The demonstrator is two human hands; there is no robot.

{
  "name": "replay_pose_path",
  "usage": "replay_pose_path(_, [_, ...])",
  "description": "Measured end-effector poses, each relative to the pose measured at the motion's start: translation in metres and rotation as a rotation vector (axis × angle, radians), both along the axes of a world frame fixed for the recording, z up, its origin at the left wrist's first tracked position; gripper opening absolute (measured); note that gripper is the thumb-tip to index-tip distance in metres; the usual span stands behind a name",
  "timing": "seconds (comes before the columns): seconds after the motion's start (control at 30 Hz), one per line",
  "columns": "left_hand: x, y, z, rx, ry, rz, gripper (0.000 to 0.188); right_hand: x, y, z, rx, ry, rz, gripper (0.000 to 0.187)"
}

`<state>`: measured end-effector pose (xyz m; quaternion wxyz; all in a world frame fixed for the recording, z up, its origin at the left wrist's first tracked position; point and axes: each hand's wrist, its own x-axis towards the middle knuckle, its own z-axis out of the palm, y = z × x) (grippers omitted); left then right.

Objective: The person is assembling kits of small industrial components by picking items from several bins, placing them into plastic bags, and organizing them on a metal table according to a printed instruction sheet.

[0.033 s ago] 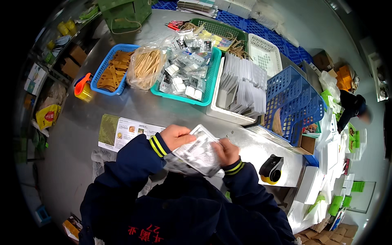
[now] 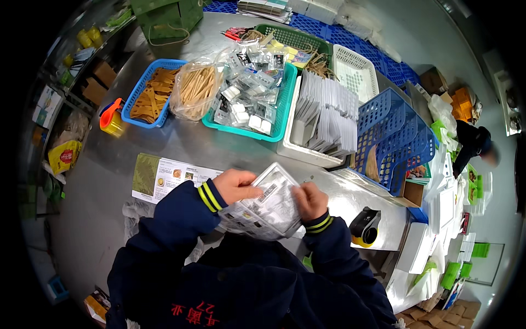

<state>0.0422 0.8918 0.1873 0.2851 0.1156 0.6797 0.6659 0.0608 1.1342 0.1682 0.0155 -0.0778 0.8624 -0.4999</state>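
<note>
Close to my body I hold a flat, clear plastic pack (image 2: 279,205) with a pale rim, glossy film and printed matter on it. My left hand (image 2: 236,185) grips its left edge, the thumb lying over the top. At the right edge, the fingers of my right hand (image 2: 311,200) are curled against the pack. What lies inside cannot be made out through the glare. A printed leaflet (image 2: 170,178) with a green end panel lies flat on the metal table, partly beneath my left sleeve. Crumpled clear plastic (image 2: 137,216) sits beside that sleeve.
Along the back stand a blue basket (image 2: 125,116) of brown strips, a bag of wooden sticks (image 2: 197,88), a teal basket (image 2: 241,135) of small sachets, and a box of white cards (image 2: 326,115). Tape dispensers (image 2: 364,226) (image 2: 113,120) flank me; a blue rack (image 2: 392,142) stands right.
The pack has tipped and shifted slightly to the right, showing more of its face. My right hand has moved a little outward and is less blurred.
</note>
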Motion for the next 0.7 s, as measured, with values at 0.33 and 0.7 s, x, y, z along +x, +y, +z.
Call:
replay_pose_path(0.33, [0.018, 0.015, 0.048, -0.047, 0.62, 0.022, 0.045, 0.05, -0.047, -0.026, -1.043, -0.974, 0.424, 0.027])
replay_pose_path(0.7, [0.016, 0.008, 0.016, -0.105, 0.06, 0.123, 0.025, 0.032, -0.018, 0.008, -1.057, -1.179, 0.441, 0.041])
